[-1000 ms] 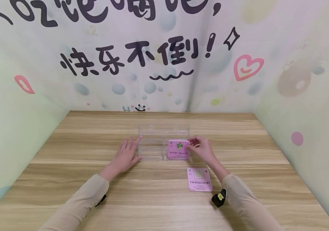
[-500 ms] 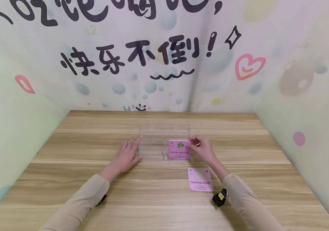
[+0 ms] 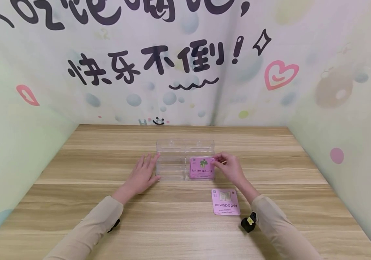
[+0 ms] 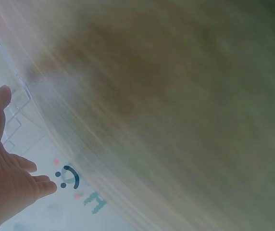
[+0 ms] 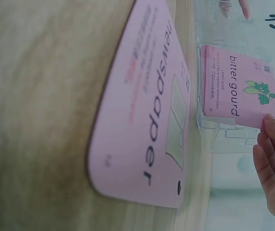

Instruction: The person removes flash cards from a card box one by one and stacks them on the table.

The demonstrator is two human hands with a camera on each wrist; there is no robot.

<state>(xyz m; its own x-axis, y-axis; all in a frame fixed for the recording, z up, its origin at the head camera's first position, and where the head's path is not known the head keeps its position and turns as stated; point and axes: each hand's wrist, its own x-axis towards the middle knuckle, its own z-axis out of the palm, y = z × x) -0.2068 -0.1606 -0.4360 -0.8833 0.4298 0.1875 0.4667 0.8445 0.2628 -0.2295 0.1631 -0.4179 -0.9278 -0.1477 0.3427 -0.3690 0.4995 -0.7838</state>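
A clear plastic card holder [image 3: 171, 169] with side-by-side compartments stands on the table. In its right compartment sits a pink "bitter gourd" card [image 3: 201, 169], and the right wrist view shows at least one more pink card behind it. My right hand [image 3: 229, 168] pinches the upper right corner of this card between thumb and fingers. On the other side, my left hand [image 3: 141, 175] touches the holder's left edge with fingers spread and fairly straight. A pink "newspaper" card [image 3: 225, 202] lies face up on the table, in front of the holder and left of my right forearm.
The wood-grain table [image 3: 159, 224] reaches back to a printed cloth wall [image 3: 123, 97] with large black lettering. Pale side walls [image 3: 341, 122] rise at left and right. A black wrist camera [image 3: 248, 222] hangs under my right sleeve, close to the newspaper card.
The bitter gourd card appears to sit slightly lower in the holder, with my right hand still on its corner. My left hand and the newspaper card stay where they were.
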